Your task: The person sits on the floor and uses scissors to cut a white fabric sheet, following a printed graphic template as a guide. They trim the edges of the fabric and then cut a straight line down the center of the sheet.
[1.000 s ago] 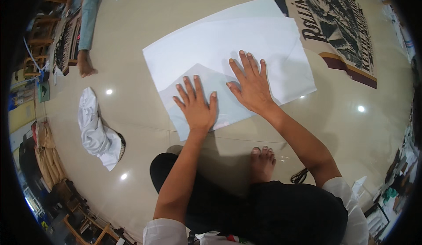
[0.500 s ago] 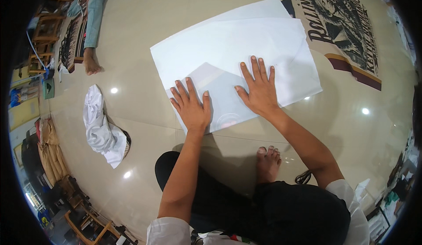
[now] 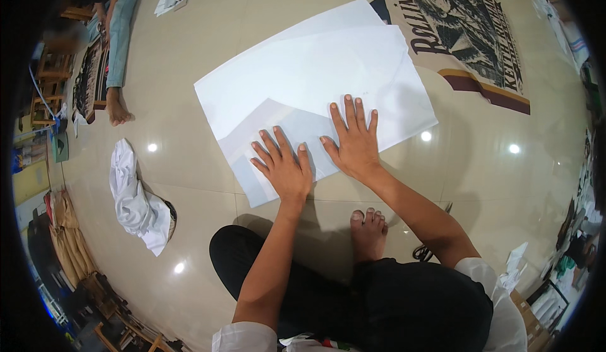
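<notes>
A glossy beige tiled floor (image 3: 189, 181) fills most of the view, bright lamp reflections spotting its polish, with wooden furniture and clutter bent toward the dark rim; on it, in front of the person's bare foot (image 3: 369, 238), lies a large white sheet (image 3: 303, 68), set askew, apparently within easy reach of both arms; the left hand (image 3: 287, 170) lies palm down near its lower left part, fingers spread and thumb held apart, grasping nothing; the right hand (image 3: 355, 149) is likewise open and flat nearer the middle of the close edge, fingers fanned, with no hold on anything; the wide spread probably shares the pressure and steadies so smooth a sheet on so slick a floor; the white sheet looks thin and crisp, like paper or film, its corners sharp, with another layer (image 3: 356, 14) showing past its far edge and a pale grey-blue, peaked area around the left hand, though whether that is a fold or a separate piece cannot be told; beyond the far right corner is a tan printed cloth (image 3: 461, 36) with dark artwork and a maroon and gold border; a rumpled white cloth (image 3: 136, 197) lies well apart on the left, soft and creased; what seem to be black-handled scissors (image 3: 421, 253) sit by the right forearm, partly hidden, perhaps placed there for easy reach.
</notes>
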Motion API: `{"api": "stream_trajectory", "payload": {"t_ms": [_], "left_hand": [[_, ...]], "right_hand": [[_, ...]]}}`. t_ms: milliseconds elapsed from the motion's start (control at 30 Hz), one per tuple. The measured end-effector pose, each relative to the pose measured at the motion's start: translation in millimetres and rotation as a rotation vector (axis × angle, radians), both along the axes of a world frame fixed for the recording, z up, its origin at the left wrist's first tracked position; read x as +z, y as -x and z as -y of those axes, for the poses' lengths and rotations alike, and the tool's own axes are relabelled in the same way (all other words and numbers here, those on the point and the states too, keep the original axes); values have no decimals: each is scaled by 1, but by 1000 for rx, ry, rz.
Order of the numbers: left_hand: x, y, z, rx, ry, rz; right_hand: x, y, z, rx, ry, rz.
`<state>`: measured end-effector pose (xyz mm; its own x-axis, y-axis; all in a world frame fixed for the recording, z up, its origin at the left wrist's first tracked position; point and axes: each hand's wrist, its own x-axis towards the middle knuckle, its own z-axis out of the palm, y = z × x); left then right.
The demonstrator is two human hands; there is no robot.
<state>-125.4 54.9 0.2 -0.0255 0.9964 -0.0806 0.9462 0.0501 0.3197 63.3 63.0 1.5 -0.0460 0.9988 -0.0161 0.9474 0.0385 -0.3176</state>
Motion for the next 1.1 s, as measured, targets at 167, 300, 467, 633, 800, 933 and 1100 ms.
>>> {"api": "stream_trajectory", "payload": {"t_ms": [167, 300, 467, 633, 800, 933, 1100], "left_hand": [[-1, -2, 0, -5, -53, -69], [0, -5, 1, 5, -46, -92], [0, -7, 3, 10, -65, -86], [-3, -3, 3, 12, -50, -67], [-8, -14, 7, 42, -40, -35], [-11, -49, 14, -164, -131, 45], [-13, -80, 13, -176, -110, 17]], "right_hand": [[0, 2, -1, -21, 29, -16], [-3, -10, 5, -70, 24, -32], [-3, -54, 29, -210, 60, 73], [0, -69, 39, -256, 54, 64], [-6, -73, 48, -300, -4, 7], [8, -102, 111, -378, -264, -243], [71, -108, 252, -780, 66, -258]]}}
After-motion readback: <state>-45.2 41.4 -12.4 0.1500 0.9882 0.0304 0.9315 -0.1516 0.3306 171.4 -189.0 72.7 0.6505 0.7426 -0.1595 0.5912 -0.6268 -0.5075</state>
